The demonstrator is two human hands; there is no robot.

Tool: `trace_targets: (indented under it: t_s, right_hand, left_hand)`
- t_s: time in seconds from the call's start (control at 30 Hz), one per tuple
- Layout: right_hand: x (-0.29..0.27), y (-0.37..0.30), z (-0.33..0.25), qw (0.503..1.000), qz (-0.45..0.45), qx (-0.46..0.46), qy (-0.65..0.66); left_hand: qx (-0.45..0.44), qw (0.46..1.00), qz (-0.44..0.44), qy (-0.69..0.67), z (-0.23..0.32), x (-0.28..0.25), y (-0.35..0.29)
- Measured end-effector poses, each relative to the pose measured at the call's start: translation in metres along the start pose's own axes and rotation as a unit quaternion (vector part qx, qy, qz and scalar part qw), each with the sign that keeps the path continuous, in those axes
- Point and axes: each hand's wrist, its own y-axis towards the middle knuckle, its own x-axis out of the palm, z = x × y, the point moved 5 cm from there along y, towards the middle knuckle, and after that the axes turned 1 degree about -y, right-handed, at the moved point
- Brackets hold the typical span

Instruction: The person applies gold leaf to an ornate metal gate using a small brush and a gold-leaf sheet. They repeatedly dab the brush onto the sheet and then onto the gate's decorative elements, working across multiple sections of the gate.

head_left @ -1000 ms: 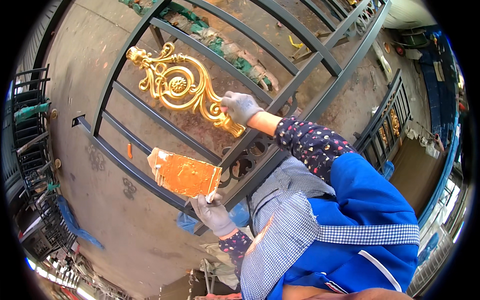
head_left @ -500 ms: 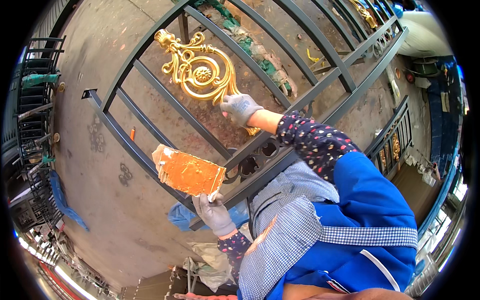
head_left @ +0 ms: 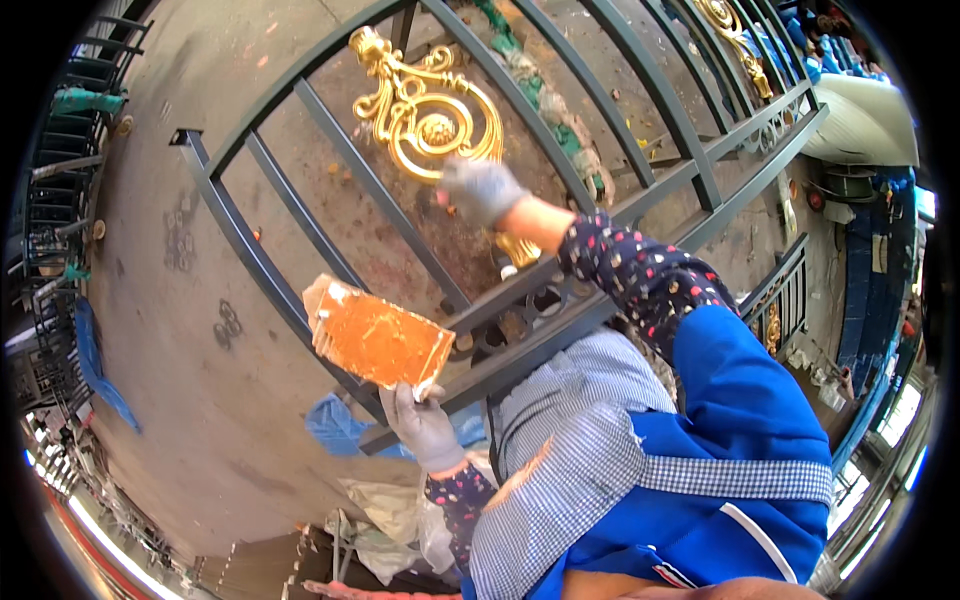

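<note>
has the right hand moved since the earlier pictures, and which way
Yes. Judged against the gold rosette, the right hand has shifted toward the person's left, ending up closer to it than one second ago.

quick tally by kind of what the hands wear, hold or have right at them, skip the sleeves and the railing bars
Gray gloves, one on each hand: 2
Orange-coated board, held in the left hand: 1
Gold scroll ornament, partly hidden behind the right hand: 1
Total: 4
</note>
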Motion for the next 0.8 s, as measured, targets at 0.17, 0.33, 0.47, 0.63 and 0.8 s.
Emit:
trace_targets:
  t_s: [0.17,0.33,0.47,0.63,0.8]
  right_hand:
    - [0.056,-0.020,-0.007,0.992,-0.087,-0.004,-0.090]
    - [0.014,-0.036,-0.017,0.996,0.050,0.074,-0.015]
    - [0.023,-0.049,-0.039,0.985,-0.045,0.162,-0.032]
    - [-0.010,-0.086,-0.165,0.974,0.159,0.122,0.111]
    - [0.011,-0.112,-0.334,0.962,0.154,0.051,0.220]
  left_hand:
    - [0.014,1.000,0.005,0.025,0.013,-0.004,-0.008]
    - [-0.013,1.000,0.015,-0.017,0.027,-0.037,-0.013]
    - [0.006,0.999,-0.046,-0.011,0.043,-0.073,0.002]
    - [0.000,0.996,-0.087,-0.017,0.065,-0.149,0.026]
    - [0.023,0.984,-0.145,0.100,0.105,-0.233,0.040]
